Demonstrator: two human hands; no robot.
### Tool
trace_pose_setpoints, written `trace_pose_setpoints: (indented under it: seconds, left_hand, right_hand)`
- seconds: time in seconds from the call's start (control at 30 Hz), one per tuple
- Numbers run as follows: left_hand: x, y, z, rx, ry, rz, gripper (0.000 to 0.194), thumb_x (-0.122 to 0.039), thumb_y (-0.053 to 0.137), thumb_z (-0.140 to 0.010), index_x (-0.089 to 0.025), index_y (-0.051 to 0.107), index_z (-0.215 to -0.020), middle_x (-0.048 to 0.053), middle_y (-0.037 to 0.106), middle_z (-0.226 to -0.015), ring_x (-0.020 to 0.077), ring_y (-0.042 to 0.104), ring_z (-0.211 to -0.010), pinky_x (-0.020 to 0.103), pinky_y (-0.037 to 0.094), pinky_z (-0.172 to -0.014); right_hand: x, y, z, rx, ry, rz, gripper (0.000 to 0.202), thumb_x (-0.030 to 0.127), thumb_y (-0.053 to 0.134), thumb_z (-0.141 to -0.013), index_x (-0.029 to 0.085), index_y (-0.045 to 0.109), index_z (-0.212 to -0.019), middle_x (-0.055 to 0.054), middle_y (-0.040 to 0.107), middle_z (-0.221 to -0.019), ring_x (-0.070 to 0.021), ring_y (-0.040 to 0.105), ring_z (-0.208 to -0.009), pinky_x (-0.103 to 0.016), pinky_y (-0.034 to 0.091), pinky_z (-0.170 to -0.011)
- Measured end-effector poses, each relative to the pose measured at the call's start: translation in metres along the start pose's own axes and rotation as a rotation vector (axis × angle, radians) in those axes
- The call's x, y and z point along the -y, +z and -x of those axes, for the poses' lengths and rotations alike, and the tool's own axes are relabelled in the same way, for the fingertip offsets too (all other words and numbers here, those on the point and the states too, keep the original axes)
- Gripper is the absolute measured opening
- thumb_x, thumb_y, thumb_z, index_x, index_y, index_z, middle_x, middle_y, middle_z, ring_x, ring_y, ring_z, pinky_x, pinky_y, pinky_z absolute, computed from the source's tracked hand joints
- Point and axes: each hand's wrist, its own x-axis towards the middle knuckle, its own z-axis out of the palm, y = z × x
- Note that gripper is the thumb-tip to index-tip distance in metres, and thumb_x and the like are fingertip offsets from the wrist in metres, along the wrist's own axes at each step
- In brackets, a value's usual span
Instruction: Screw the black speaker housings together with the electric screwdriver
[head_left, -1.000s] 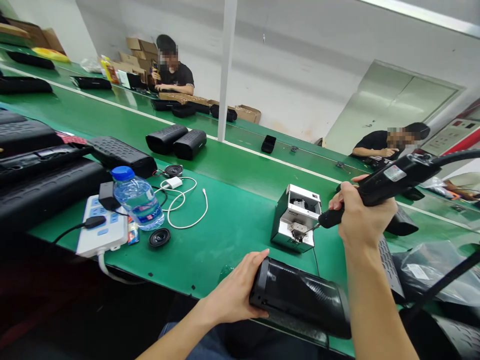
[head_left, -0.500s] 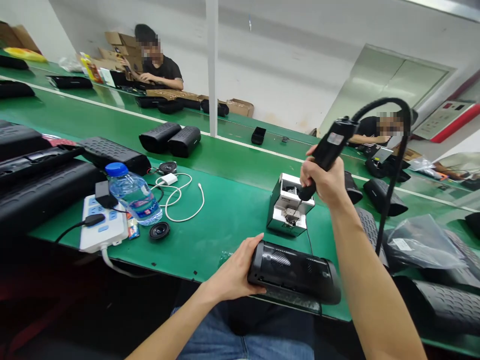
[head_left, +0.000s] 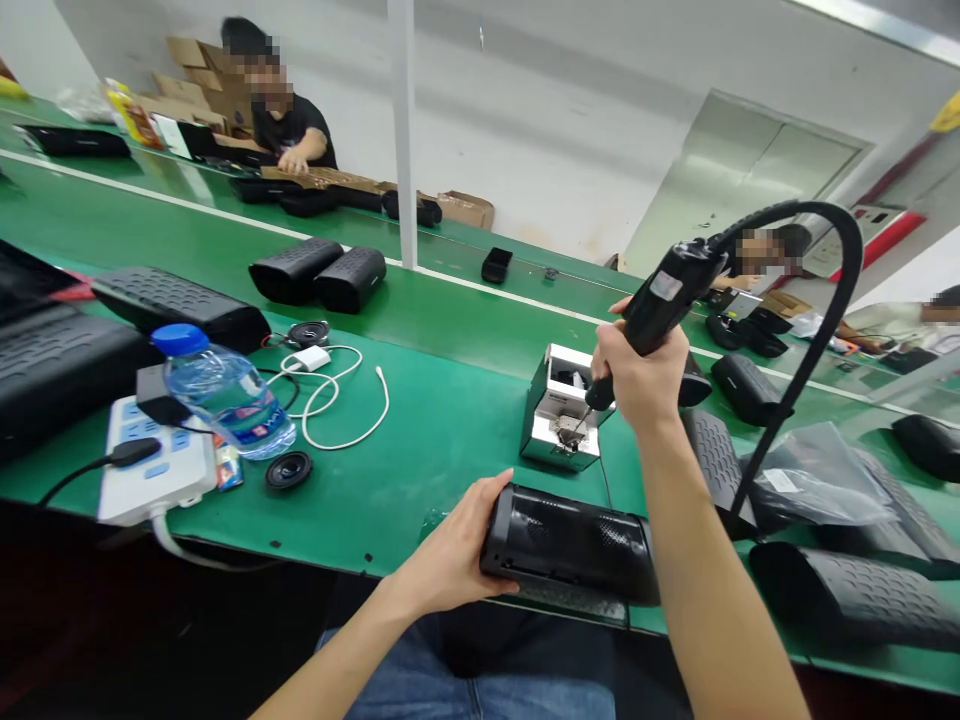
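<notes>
My right hand (head_left: 643, 368) is wrapped around a black electric screwdriver (head_left: 664, 295), tilted with its bit pointing down and left. The bit's tip is at the front of a small white-and-black screw feeder box (head_left: 562, 405) on the green bench; whether a screw sits on it is too small to tell. My left hand (head_left: 469, 545) grips the left end of a black speaker housing (head_left: 566, 545), thumb below and fingers on top. This housing lies at the bench's near edge, its right end partly behind my right forearm. A thick black cable (head_left: 814, 350) loops from the screwdriver's top.
At left are a power strip (head_left: 154, 460), a water bottle (head_left: 225, 390), a round speaker driver (head_left: 289, 470) and a white cable (head_left: 360, 440). More black housings (head_left: 855, 595) lie right, near a plastic bag (head_left: 817, 475). Co-workers (head_left: 289, 125) sit across the bench.
The view has swung slightly right, so most things sit further left. Both hands keep their grips, and the bit stays at the feeder. The far-left co-worker's hand has lowered onto the cardboard.
</notes>
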Motion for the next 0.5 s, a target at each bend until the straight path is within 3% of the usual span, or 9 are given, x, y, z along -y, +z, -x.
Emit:
trace_pose_setpoints:
  seconds: [0.07, 0.13, 0.37, 0.5]
  left_hand:
    - [0.000, 0.000, 0.000, -0.003, -0.003, -0.003, 0.153, -0.006, 0.106, -0.066, -0.046, 0.007, -0.177, 0.015, 0.037, -0.177, 0.0431, 0.044, -0.165, 0.064, 0.046, -0.134]
    - [0.000, 0.001, 0.000, -0.002, 0.005, -0.005, 0.155, -0.006, 0.106, -0.066, -0.046, 0.006, -0.177, 0.015, 0.037, -0.177, 0.0433, 0.044, -0.165, 0.064, 0.045, -0.135]
    - [-0.002, 0.000, -0.001, -0.001, 0.024, -0.029, 0.155, -0.009, 0.106, -0.066, -0.044, 0.006, -0.178, 0.015, 0.041, -0.175, 0.0434, 0.046, -0.163, 0.064, 0.044, -0.136]
    - [-0.001, 0.000, 0.000, 0.002, 0.043, -0.039, 0.154, -0.011, 0.105, -0.068, -0.043, 0.003, -0.179, 0.016, 0.039, -0.175, 0.0446, 0.045, -0.164, 0.065, 0.045, -0.134]
  right_hand:
    - [0.000, 0.006, 0.004, -0.183, -0.056, 0.031, 0.024, 0.029, 0.075, -0.084, 0.024, 0.061, -0.102, 0.011, 0.054, -0.061, -0.0151, 0.052, -0.043, -0.028, 0.045, -0.043]
    - [0.001, 0.007, 0.009, -0.267, -0.075, 0.052, 0.022, 0.026, 0.076, -0.084, 0.023, 0.061, -0.100, 0.010, 0.055, -0.062, -0.0158, 0.054, -0.043, -0.028, 0.045, -0.041]
    - [0.011, -0.001, 0.025, -0.233, -0.032, 0.015, 0.022, 0.024, 0.079, -0.083, 0.022, 0.064, -0.099, 0.008, 0.055, -0.060, -0.0170, 0.052, -0.043, -0.031, 0.046, -0.043]
    - [0.048, -0.007, 0.036, -0.241, -0.049, -0.023, 0.022, 0.021, 0.081, -0.079, 0.023, 0.066, -0.096, 0.007, 0.054, -0.060, -0.0166, 0.047, -0.043, -0.033, 0.041, -0.043]
